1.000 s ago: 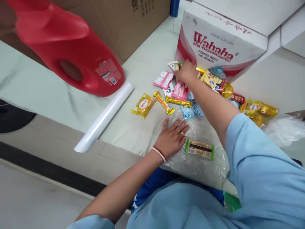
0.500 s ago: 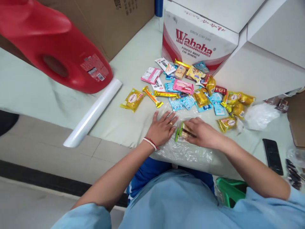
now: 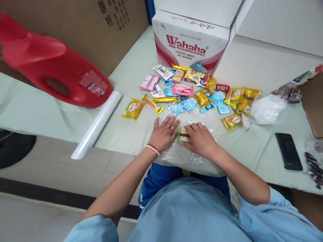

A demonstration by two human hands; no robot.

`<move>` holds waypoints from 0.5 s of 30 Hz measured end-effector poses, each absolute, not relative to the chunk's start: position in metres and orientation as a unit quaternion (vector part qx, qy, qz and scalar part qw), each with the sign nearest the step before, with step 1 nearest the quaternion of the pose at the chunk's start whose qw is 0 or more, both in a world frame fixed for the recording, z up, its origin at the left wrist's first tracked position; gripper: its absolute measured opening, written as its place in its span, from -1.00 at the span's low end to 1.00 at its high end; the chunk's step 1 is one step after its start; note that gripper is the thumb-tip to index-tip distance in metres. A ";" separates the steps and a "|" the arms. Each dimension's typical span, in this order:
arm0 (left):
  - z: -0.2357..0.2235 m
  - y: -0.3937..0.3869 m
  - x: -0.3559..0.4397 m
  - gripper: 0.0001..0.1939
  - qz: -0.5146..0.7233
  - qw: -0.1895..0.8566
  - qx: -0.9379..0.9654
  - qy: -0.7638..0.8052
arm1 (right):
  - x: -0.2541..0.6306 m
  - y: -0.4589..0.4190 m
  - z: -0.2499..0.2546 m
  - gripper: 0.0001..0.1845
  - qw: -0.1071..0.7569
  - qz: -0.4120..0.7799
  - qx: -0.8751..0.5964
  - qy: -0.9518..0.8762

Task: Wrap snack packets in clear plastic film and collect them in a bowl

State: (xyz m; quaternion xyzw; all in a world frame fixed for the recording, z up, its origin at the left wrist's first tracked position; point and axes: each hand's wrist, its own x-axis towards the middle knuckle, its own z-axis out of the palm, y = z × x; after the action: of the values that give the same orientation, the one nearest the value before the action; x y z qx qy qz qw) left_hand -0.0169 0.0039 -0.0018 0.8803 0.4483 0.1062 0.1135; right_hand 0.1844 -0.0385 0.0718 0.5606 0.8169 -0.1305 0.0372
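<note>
My left hand [image 3: 164, 133] lies flat with its fingers spread, pressing on a clear plastic sheet [image 3: 183, 154] at the table's front edge. Close to its right, my right hand [image 3: 202, 138] curls over a wrapped snack bar [image 3: 184, 134] that rests on the sheet. The bar looks pale and grainy with a dark band, and its wrapper has a green end; its right part is hidden under my fingers. Beyond the hands, a pile of packaged snacks is spread out, among them a pink packet [image 3: 182, 90], a gold bar [image 3: 166, 99] and a yellow packet [image 3: 133, 109].
A white roll [image 3: 97, 126] and a red jug [image 3: 68, 75] stand at the left. Behind the snacks is a Wahaha carton [image 3: 189, 43]. On the right are a crumpled white bag [image 3: 267, 109] and a black phone [image 3: 289, 151].
The view has shifted somewhat. My right hand, over the snack bar, now covers more of it, leaving mainly the left end showing. My left hand stays flat on the sheet.
</note>
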 end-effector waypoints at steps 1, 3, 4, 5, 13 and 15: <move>-0.001 0.004 -0.017 -0.46 0.104 0.114 0.881 0.447 | 0.183 -0.036 0.072 -0.50 0.032 -0.130 0.562 0.816; -0.001 0.004 -0.018 -0.44 0.103 0.114 0.882 0.445 | 0.179 -0.031 0.070 -0.50 0.033 -0.135 0.561 0.816; -0.001 0.005 -0.018 -0.43 0.104 0.114 0.882 0.445 | 0.177 -0.030 0.068 -0.50 0.038 -0.139 0.560 0.816; -0.001 0.005 -0.019 -0.43 0.106 0.116 0.880 0.448 | 0.176 -0.029 0.065 -0.50 0.041 -0.143 0.560 0.815; -0.008 0.013 -0.028 -0.42 0.144 0.159 0.843 0.494 | 0.180 -0.036 0.050 -0.36 0.020 -0.146 0.562 0.814; -0.007 0.013 -0.033 -0.42 0.167 0.145 0.832 0.509 | 0.183 -0.035 0.049 -0.35 0.021 -0.157 0.561 0.812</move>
State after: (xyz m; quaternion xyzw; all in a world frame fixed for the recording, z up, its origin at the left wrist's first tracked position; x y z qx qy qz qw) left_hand -0.0329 0.0131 -0.0065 0.8320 0.5087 0.1672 0.1453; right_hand 0.1827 -0.0346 0.0491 0.5613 0.8124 -0.1566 0.0210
